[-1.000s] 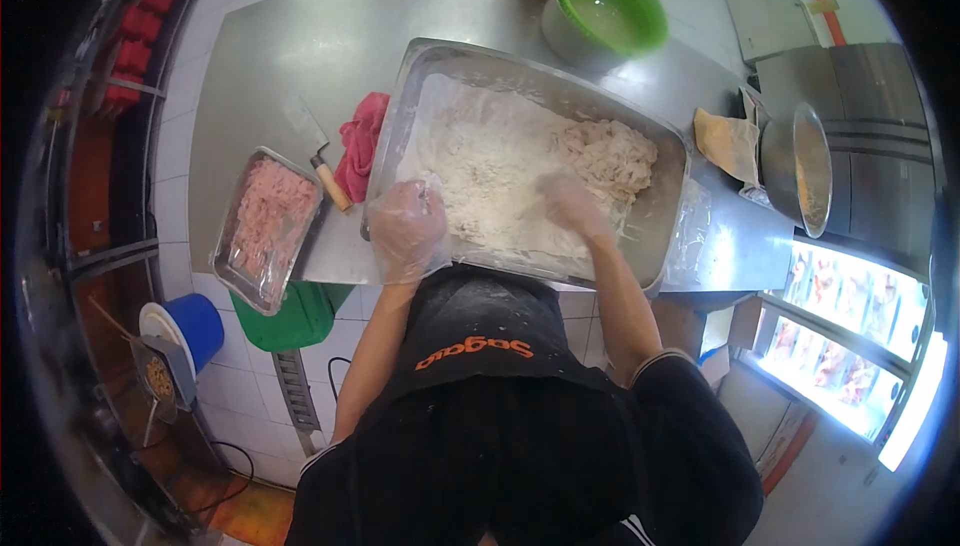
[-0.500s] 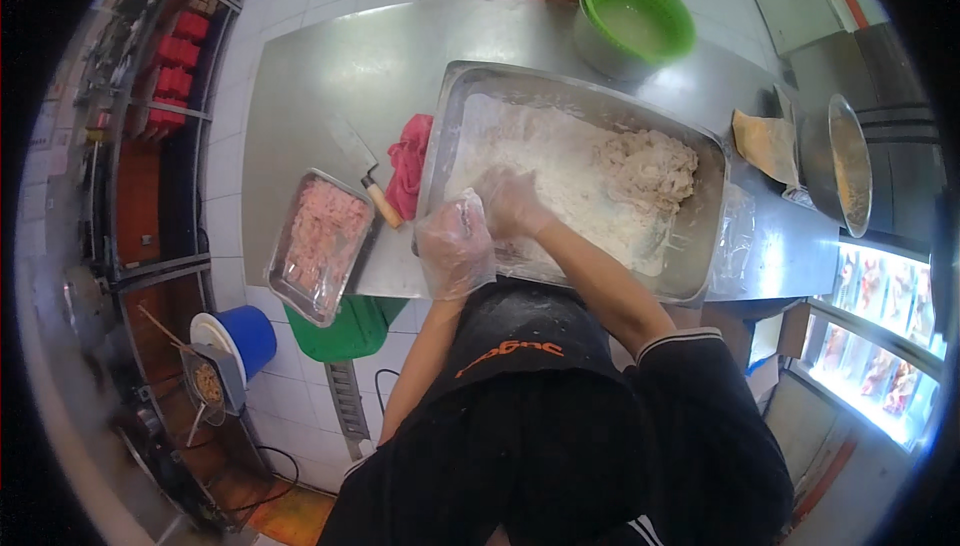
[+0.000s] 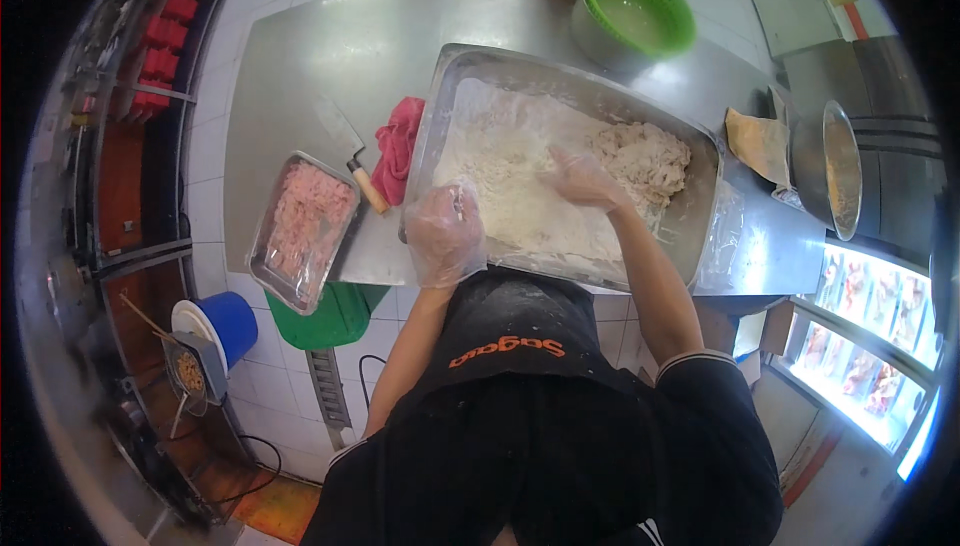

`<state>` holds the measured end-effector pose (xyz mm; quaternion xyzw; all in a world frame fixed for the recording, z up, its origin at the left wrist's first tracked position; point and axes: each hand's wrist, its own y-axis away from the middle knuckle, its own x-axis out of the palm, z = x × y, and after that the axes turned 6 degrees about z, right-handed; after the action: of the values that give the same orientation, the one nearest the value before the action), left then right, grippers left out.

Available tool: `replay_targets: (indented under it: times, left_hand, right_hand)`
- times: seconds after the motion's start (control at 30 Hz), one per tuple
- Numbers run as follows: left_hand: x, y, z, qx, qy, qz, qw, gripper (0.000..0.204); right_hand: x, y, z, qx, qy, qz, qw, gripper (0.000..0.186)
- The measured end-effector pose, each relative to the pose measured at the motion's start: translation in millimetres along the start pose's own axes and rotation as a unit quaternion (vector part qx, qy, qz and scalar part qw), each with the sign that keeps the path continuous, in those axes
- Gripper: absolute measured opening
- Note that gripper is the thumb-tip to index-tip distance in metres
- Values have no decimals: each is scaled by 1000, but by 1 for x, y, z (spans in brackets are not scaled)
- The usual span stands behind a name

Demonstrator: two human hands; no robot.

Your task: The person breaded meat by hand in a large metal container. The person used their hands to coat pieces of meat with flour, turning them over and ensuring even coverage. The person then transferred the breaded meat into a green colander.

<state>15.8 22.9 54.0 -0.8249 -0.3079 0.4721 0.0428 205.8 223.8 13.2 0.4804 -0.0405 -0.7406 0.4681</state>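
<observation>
A large metal tray (image 3: 428, 141) holds white flour (image 3: 505, 151), with a heap of coated, lumpy pieces (image 3: 645, 164) at its right side. My left hand (image 3: 445, 231), in a clear plastic glove, is closed over the tray's near left corner. What it holds, if anything, is hidden. Inside the tray my right hand (image 3: 587, 180), gloved as well, reaches over the flour just left of the heap. Its fingers point left, somewhat apart, and nothing shows in them. Left of the big tray, a smaller metal tray (image 3: 345, 236) contains pale pink raw meat (image 3: 305, 216).
A cleaver (image 3: 370, 186) and a red cloth (image 3: 398, 151) lie between the trays. A green basket (image 3: 680, 21) sits in a round container at the back. On the right stand a metal bowl (image 3: 842, 171) and a lit display fridge (image 3: 865, 326). A green bin (image 3: 320, 321) is below the table.
My right hand has moved right across the flour, from beside my left hand toward the heap. My left hand stays at the tray corner. The whole view has shifted slightly.
</observation>
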Motion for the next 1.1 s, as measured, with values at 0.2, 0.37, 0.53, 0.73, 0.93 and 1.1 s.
replay_targets:
  times: [0.2, 0.37, 0.53, 0.73, 0.93, 1.1]
  left_hand:
    - [3, 3, 3, 2, 15, -16, 1000, 10]
    - [5, 3, 4, 27, 6, -30, 999, 9]
    - [8, 6, 8, 15, 31, -32, 999, 9]
    - [7, 2, 3, 19, 16, -11, 1000, 10]
    - [4, 2, 3, 11, 17, -2, 1000, 10]
    - [7, 2, 2, 15, 6, 1, 1000, 10]
  right_hand:
    - [-23, -11, -3, -44, -57, -18, 997, 38]
    - [-33, -13, -10, 22, 50, 35, 998, 35]
    - [8, 11, -37, -82, 100, -173, 976, 24]
    - [23, 22, -47, 59, 143, -141, 978, 28]
    - [7, 28, -39, -11, -140, -163, 977, 32]
    - [42, 23, -62, -61, 111, -109, 986, 25]
